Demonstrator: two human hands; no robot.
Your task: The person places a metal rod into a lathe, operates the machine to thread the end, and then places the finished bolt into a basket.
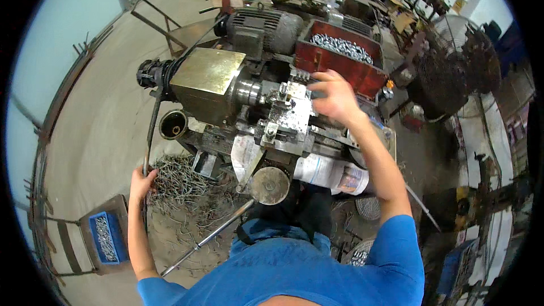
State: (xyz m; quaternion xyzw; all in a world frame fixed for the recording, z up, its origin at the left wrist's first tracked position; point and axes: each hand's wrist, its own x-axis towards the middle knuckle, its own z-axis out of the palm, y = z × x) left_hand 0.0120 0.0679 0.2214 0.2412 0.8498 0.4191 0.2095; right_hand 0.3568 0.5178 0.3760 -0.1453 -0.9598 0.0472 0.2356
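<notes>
My left hand [143,182] is out at the left, its fingers wrapped round a long dark bar [153,128]. The bar runs up beside the pulley end of a small metal lathe. My right hand [335,100] hovers at the right side of the lathe's tool slide [290,114], fingers bent and apart, with nothing visible in them. Dark chips lie on the slide. To its left is the round spindle chuck [248,92], coming out of a headstock with a brass-coloured cover [207,70]. Whether a workpiece sits in the chuck is too small to tell.
A red bin [340,68] of small shiny metal parts stands behind the slide, beside an electric motor [265,27]. Metal scraps [180,180] heap on the floor at left, near a blue tray [106,238] of parts. A large fan [453,68] stands at right. A round disc [270,185] sits before me.
</notes>
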